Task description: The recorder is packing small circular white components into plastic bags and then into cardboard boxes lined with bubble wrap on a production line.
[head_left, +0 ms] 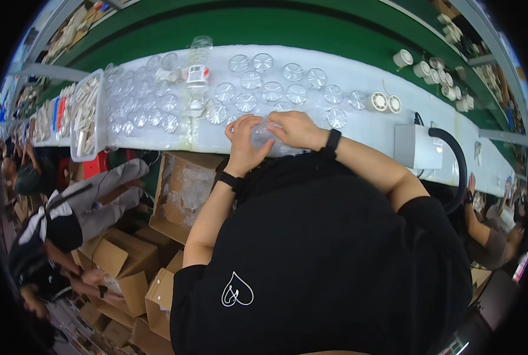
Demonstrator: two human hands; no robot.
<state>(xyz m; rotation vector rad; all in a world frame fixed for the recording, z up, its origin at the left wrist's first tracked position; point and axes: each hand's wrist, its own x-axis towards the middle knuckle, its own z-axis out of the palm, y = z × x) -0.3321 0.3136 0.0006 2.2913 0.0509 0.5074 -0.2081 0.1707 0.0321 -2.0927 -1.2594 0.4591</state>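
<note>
At the near edge of the white-covered bench, my left hand (245,143) curves its fingers round a clear plastic piece (263,137). My right hand (299,129) pinches the same piece from the other side, its fingers folded. The exact shape of this piece is partly covered by both hands. Just beyond them, several round clear plastic cups or covers (272,91) with ribbed, star-like faces are spread over the bench. More clear ones (137,94) stand close together to the left.
A clear bottle (198,74) lies beyond my left hand. A bin (101,118) of white parts stands at left. White cylindrical parts (378,102) and a grey box (416,147) with a black hose are at right. An open carton (175,189) with clear plastic and a co-worker (57,231) are at lower left.
</note>
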